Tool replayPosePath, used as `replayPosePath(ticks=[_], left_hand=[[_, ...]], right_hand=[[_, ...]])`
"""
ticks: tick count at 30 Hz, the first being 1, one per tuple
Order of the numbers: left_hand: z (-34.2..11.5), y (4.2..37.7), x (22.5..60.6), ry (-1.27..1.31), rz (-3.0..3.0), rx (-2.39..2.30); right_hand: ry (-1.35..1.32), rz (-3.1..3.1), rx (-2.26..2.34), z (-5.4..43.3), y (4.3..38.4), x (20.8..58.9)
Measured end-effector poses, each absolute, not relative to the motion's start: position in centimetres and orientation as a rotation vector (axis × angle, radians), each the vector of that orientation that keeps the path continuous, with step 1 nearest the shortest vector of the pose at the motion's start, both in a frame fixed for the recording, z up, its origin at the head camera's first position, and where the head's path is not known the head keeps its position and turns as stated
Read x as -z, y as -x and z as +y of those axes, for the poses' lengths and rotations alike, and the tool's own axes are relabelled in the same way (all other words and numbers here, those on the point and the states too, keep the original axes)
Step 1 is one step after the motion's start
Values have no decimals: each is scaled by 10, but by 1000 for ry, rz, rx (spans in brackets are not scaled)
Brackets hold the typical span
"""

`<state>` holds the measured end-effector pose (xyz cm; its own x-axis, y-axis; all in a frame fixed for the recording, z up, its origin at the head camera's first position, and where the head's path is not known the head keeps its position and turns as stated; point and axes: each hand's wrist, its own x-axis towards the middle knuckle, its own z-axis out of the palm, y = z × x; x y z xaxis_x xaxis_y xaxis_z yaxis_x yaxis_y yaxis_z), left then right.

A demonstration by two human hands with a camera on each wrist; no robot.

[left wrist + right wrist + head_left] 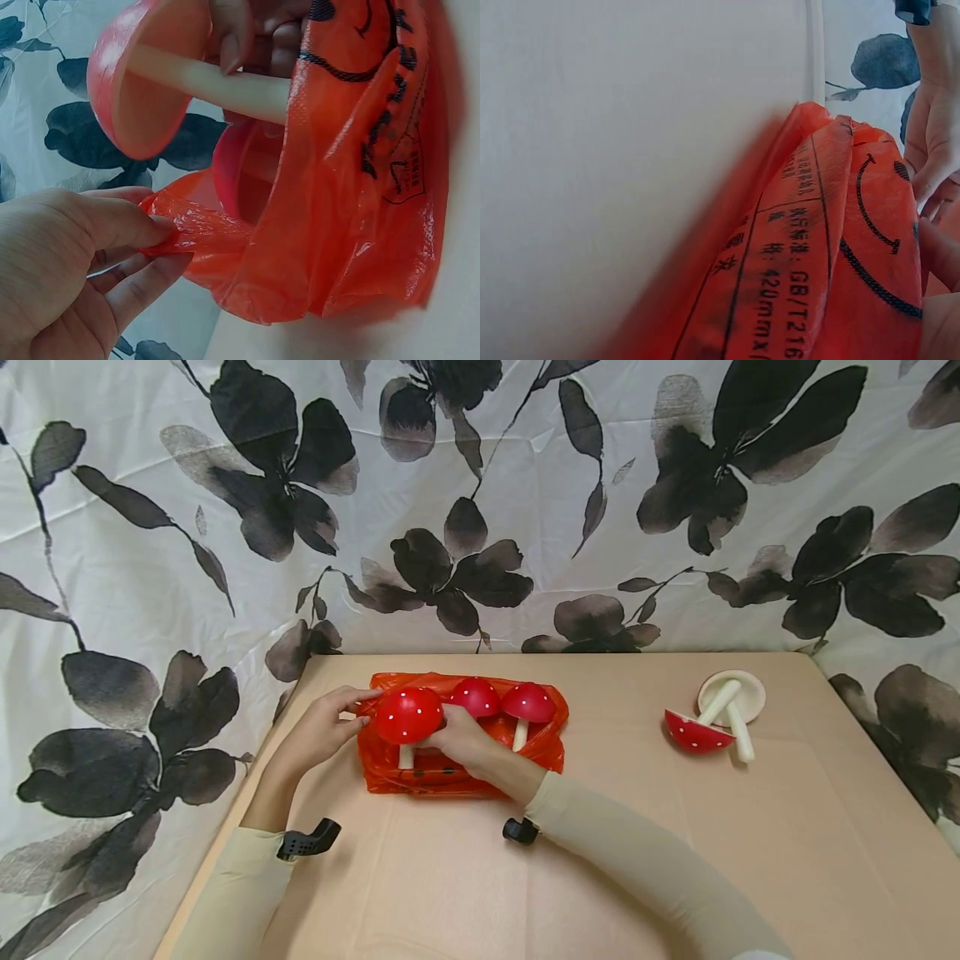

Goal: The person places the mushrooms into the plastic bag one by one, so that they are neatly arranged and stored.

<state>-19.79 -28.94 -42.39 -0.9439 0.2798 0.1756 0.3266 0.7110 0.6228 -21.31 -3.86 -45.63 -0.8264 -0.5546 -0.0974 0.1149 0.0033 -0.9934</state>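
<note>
A red plastic bag (pixel 468 785) with black print sits on the table, its mouth spread open. My left hand (pixel 322 735) pinches the bag's left edge between thumb and fingers, plainest in the left wrist view. With my right hand (pixel 472 747) I grip the pale stem of a toy mushroom (pixel 408 716), whose red cap has white dots. It stands upright at the bag's left part, its stem's lower end behind the bag wall in the left wrist view. Two more red-capped mushrooms, one at the back (pixel 476 697) and one at the right (pixel 528 703), are in the bag.
On the table's right side lie two more mushrooms: one with its red cap (pixel 699 735) toward me, the other with its pale cap underside (pixel 752 693) showing. The table (pixel 637 827) meets a floral cloth (pixel 570 552) at the back and sides.
</note>
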Motion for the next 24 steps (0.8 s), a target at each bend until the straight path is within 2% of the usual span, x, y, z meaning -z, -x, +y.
replayPosePath(ticks=[24], left_hand=[[-295, 196, 426, 536, -2831, 1058]], right_hand=[[431, 1736, 1792, -51, 202, 464]])
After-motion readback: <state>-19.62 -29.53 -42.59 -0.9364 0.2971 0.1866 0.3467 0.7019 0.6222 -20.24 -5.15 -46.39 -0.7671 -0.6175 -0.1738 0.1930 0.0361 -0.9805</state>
